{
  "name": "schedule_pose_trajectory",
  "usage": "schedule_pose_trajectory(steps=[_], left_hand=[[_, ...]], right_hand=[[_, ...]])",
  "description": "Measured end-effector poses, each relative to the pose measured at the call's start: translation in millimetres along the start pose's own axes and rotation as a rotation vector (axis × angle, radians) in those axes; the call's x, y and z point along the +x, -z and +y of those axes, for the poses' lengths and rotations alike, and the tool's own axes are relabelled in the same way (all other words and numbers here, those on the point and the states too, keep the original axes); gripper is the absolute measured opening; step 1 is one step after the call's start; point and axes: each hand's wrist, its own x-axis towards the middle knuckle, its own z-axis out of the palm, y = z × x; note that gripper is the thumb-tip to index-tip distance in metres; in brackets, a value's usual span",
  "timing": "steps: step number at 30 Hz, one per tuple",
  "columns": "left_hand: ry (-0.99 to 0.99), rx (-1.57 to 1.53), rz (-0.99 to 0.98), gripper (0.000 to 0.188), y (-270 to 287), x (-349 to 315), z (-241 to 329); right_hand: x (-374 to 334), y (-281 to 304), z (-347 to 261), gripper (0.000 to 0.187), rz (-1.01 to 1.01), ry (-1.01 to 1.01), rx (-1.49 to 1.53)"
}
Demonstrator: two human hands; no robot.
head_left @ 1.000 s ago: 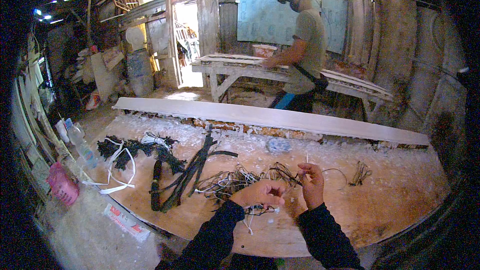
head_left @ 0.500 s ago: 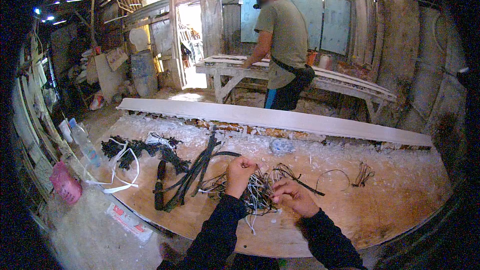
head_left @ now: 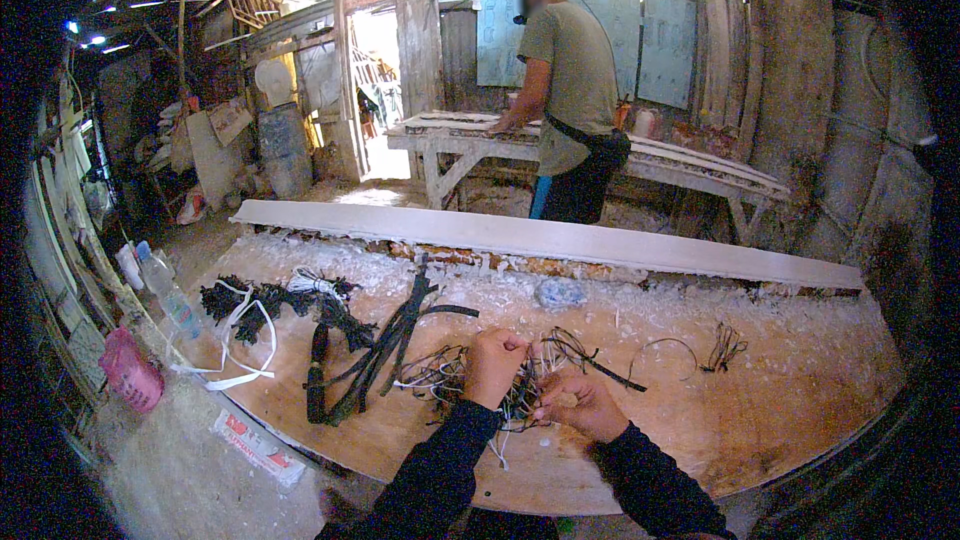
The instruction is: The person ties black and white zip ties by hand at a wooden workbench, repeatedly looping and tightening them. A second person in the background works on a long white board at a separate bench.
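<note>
A loose tangle of thin black and white cords [head_left: 428, 372] lies on the wooden tabletop in front of me. Over it my left hand [head_left: 494, 368] is closed in a pinch, its fingertips toward the right; what they grip is too fine to make out. My right hand [head_left: 588, 406] pinches at cord strands on the right side of the tangle, thumb and fingers together. Left of the hands lie black rubber-like strips [head_left: 385, 350] and a dark-handled tool [head_left: 317, 375]. Beyond them rests a bunch of short black cords [head_left: 260, 305] with a white strap [head_left: 240, 376].
A long white board [head_left: 540, 238] borders the table's far side, with whitish crumbs along it. Small dark cord bits [head_left: 722, 350] lie to the right. A plastic bottle [head_left: 172, 292] and pink bag [head_left: 133, 372] are at left. Another person [head_left: 575, 80] works at a bench [head_left: 700, 162].
My left hand has come down and slightly right, nearer to my right hand. The right hand has shifted slightly left, its fingers still at the strands.
</note>
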Motion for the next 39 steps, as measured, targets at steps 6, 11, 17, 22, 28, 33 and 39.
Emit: schedule_pose_trajectory(steps=[6, 11, 17, 22, 28, 33, 39], left_hand=[[-0.169, 0.044, 0.009, 0.010, -2.4, -4.0, 6.9], [-0.124, -0.070, -0.208, 0.013, 1.2, -5.0, 19.3], [-0.115, -0.383, -0.815, 0.017, 12.0, -7.8, 38.8], [-0.126, -0.451, -1.126, 0.017, 9.6, -20.6, 50.7], [-0.251, -0.512, -1.067, 0.012, 7.0, -21.5, 52.3], [-0.135, -0.448, -0.758, 0.011, 20.3, -9.1, 42.7], [0.022, -0.281, -0.105, 0.011, 28.1, 13.8, 9.6]], right_hand=[[1.6, -7.0, -9.7, 0.014, 0.060, -0.079, 0.075], [4.7, -0.2, -8.3, 0.018, 0.300, -0.146, 0.195], [9.4, 21.4, 11.7, 0.020, 0.636, -0.069, 0.044], [12.7, 44.2, 15.1, 0.013, 0.775, -0.137, -0.117], [12.1, 49.3, 25.0, 0.018, 0.782, -0.103, 0.007], [16.5, 42.7, 23.6, 0.016, 0.794, -0.050, -0.004], [6.7, 12.7, -6.3, 0.015, 0.624, -0.156, 0.109]])
